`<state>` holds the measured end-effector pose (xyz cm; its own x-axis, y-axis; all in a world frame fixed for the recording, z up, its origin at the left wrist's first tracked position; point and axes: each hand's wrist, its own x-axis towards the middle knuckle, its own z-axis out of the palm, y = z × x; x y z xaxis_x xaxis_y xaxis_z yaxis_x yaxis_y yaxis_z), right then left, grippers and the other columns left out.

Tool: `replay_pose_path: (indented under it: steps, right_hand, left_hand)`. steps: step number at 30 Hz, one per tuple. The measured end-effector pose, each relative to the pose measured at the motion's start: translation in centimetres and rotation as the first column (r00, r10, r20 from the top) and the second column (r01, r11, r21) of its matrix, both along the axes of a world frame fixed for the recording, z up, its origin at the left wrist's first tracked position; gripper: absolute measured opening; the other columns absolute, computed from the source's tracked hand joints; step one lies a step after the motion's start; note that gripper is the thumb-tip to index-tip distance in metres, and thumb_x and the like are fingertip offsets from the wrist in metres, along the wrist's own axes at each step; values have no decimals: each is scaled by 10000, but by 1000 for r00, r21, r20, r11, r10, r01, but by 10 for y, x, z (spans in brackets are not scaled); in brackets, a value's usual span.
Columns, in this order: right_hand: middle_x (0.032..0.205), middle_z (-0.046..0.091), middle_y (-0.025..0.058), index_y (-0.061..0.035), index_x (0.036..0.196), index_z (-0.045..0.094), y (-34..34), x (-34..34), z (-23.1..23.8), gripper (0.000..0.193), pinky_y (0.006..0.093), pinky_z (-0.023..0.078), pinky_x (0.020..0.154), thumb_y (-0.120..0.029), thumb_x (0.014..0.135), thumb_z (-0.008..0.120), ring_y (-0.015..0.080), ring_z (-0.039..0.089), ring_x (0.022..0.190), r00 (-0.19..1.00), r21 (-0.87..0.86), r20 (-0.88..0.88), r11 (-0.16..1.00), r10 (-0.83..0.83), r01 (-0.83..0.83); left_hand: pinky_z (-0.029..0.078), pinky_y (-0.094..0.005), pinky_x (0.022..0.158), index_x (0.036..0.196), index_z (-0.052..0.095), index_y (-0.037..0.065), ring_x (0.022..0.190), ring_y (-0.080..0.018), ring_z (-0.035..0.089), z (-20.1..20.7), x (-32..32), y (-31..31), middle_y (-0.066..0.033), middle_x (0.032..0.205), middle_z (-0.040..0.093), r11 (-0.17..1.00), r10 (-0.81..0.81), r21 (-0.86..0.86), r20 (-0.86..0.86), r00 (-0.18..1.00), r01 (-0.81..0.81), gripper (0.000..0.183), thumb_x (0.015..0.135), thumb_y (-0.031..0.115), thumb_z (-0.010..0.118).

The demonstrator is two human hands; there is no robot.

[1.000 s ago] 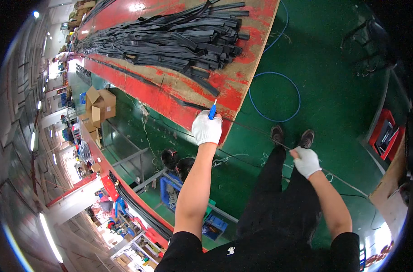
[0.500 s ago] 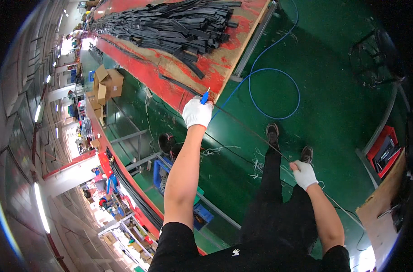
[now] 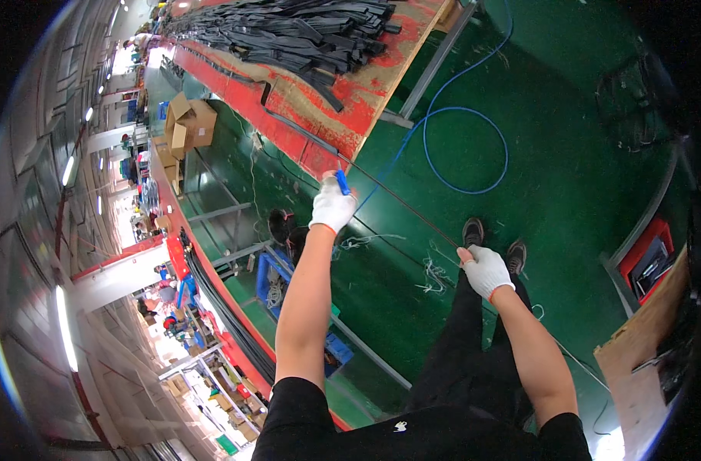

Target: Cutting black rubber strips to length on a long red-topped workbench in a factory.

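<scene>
My left hand (image 3: 333, 207), in a white knit glove, is closed around a small blue-handled tool (image 3: 343, 182) just off the table's near corner. The tool's kind cannot be made out. My right hand (image 3: 486, 270), gloved alike, pinches a thin dark cord (image 3: 412, 208) in front of my legs. From there the cord runs taut up to the table corner, where it meets a flat black strip (image 3: 300, 131) lying along the edge. My left hand is just below this line, seemingly apart from it. A thin pale string trails past my right forearm.
A big heap of black strips (image 3: 289, 38) covers the red, worn table (image 3: 366, 96). Blue hose (image 3: 506, 154) loops on the green floor. Cut string (image 3: 435, 276) lies near my shoes. Cardboard boxes (image 3: 200, 123) stand left, a red bin (image 3: 649, 257) right.
My left hand has drawn back from the table corner toward me, with the blue tool. My right hand has moved up and left along with the cord. The black strip's end now shows.
</scene>
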<state>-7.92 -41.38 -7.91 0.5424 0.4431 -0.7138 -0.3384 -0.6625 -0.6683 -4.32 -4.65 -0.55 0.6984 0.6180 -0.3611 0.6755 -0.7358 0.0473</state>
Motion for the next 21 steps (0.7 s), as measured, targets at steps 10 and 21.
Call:
replay_pose_path:
  steps: [10, 21]
  right_hand:
    - [928, 728, 260, -28, 944, 737, 7, 5, -2, 526, 487, 523, 881, -486, 1085, 522, 456, 703, 998, 988, 44, -149, 998, -35, 42]
    - [959, 731, 274, -19, 970, 736, 3, -16, -8, 531, 495, 519, 860, -495, 1080, 528, 464, 700, 1000, 985, 24, -159, 998, -62, 66]
  left_hand:
    - [487, -491, 1121, 1647, 339, 124, 1310, -483, 618, 7, -18, -36, -318, 1466, 589, 995, -24, -96, 3, 1000, 24, 853, 916, 312, 737]
    - [515, -479, 1089, 1696, 141, -7, 1282, -470, 623, 27, 2, -27, -348, 1410, 571, 949, -215, 154, -319, 923, 275, 1025, 913, 362, 691]
